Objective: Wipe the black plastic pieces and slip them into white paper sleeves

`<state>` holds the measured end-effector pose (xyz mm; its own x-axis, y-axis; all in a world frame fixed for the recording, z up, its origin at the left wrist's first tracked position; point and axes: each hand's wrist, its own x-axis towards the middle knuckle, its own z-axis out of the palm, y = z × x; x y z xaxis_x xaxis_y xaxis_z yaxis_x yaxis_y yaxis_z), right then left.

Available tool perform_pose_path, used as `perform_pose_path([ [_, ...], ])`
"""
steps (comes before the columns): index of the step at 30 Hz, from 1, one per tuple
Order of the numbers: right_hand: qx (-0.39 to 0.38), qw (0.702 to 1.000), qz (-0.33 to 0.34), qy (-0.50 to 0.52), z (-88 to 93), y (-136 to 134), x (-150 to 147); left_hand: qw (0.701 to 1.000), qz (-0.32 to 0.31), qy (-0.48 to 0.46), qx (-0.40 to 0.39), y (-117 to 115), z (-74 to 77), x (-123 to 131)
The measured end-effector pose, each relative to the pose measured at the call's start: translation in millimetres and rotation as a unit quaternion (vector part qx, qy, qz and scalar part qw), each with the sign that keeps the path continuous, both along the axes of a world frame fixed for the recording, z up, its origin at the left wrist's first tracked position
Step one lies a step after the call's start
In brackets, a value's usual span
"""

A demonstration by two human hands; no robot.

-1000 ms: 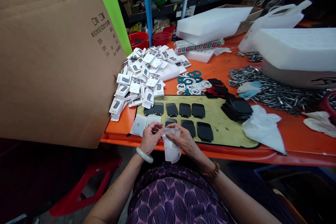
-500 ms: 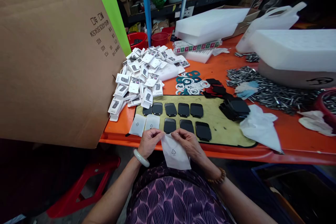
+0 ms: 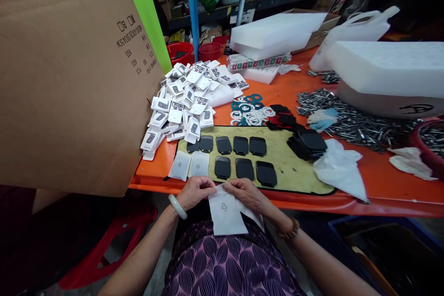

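Above my lap, my left hand (image 3: 198,190) pinches the top corner of a thin white pouch (image 3: 226,216) printed with a recycling mark. My right hand (image 3: 248,195) has its fingers closed at the upper edges, where a second white sheet, likely another pouch, (image 3: 255,217) fans out behind the first. Just beyond the hands, flat black rounded-square pieces (image 3: 222,167) lie in two rows on a yellow-green mat (image 3: 294,175). Two filled-looking white pouches (image 3: 180,165) rest at the mat's left end.
Small white boxes (image 3: 176,111) are heaped behind the mat, beside a large cardboard carton (image 3: 69,92). A stack of black pieces (image 3: 308,142) and a crumpled white bag (image 3: 342,169) sit at right. Metal pins (image 3: 360,122) spread beyond, near a white foam block (image 3: 388,64). Ring-shaped pieces (image 3: 249,110) lie mid-table.
The white pouches have spread apart, so a second white layer shows at the right. Both hands have moved slightly down and left in view.
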<state>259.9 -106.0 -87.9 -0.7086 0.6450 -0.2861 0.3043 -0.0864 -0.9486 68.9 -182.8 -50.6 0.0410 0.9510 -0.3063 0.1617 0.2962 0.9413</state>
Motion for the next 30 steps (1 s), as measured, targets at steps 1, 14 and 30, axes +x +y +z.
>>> perform_pose_path([
  [1, 0.06, 0.998, 0.009, -0.027, -2.5, 9.5, 0.2, 0.997, -0.018, 0.072, 0.033, 0.8, -1.0, -3.6],
  [14, 0.295, 0.894, 0.076, -0.327, 5.2, 74.7, -38.1, 0.948, -0.116, 0.27, 0.126, 8.8, -9.0, -17.1],
  [30, 0.011, 0.983, -0.159, 0.097, 15.2, 60.5, -0.5, 0.973, -0.106, 0.162, 0.128, 14.8, -7.6, -13.0],
])
